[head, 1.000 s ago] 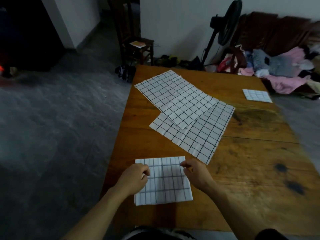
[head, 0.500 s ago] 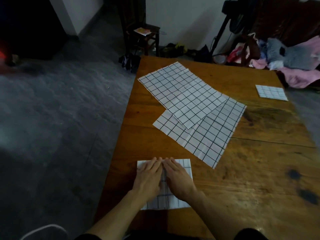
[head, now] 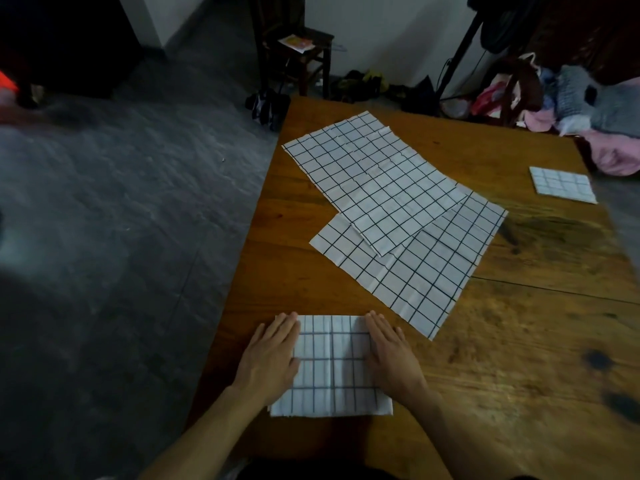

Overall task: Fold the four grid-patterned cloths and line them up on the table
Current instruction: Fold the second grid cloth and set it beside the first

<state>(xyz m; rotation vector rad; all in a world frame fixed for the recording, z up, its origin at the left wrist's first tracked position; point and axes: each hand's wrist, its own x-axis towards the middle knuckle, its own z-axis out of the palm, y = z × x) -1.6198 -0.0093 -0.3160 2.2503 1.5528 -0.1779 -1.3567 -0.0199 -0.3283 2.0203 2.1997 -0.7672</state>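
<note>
A folded white cloth with a black grid [head: 332, 368] lies at the table's near left edge. My left hand [head: 268, 358] rests flat on its left side and my right hand [head: 393, 358] flat on its right side, fingers straight, palms down. Two unfolded grid cloths overlap in the middle of the table: the upper one [head: 367, 178] lies partly over the lower one [head: 426, 268]. A small folded grid cloth [head: 562, 184] sits at the far right edge.
The wooden table [head: 519, 358] has dark stains at its right side. Grey floor drops off to the left. Beyond the far edge stand a wooden chair [head: 298, 53], a fan stand [head: 460, 53] and a pile of clothes [head: 571, 95].
My hands went from pinching the near cloth's top edge to pressing together at its centre, then slid apart to its left and right sides. The view moved closer to the table.
</note>
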